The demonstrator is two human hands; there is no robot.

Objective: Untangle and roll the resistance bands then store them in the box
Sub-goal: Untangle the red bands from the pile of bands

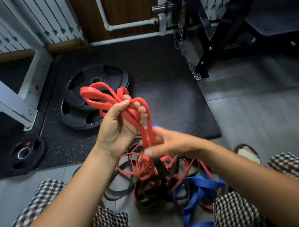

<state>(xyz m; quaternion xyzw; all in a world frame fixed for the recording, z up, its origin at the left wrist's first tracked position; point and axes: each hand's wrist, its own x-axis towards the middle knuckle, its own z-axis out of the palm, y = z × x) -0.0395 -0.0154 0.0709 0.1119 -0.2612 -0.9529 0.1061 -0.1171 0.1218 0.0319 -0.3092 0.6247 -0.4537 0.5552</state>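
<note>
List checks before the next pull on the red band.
1. Grip of left hand on red band loops: ok, fingers curled round them.
2. Grip of right hand on the strands lower down: ok, though blurred.
3. Free of floor tangle: not ok, the red band runs down into it.
4. Separation of blue band: not ok, it lies in the same heap.
5. Reach to box: cannot tell, none in view.

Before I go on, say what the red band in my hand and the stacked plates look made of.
The red band: likely latex rubber, matte; bends in soft flat loops. Stacked plates: seemingly rubber-coated, dull black sheen, metal ring at the hole.
</note>
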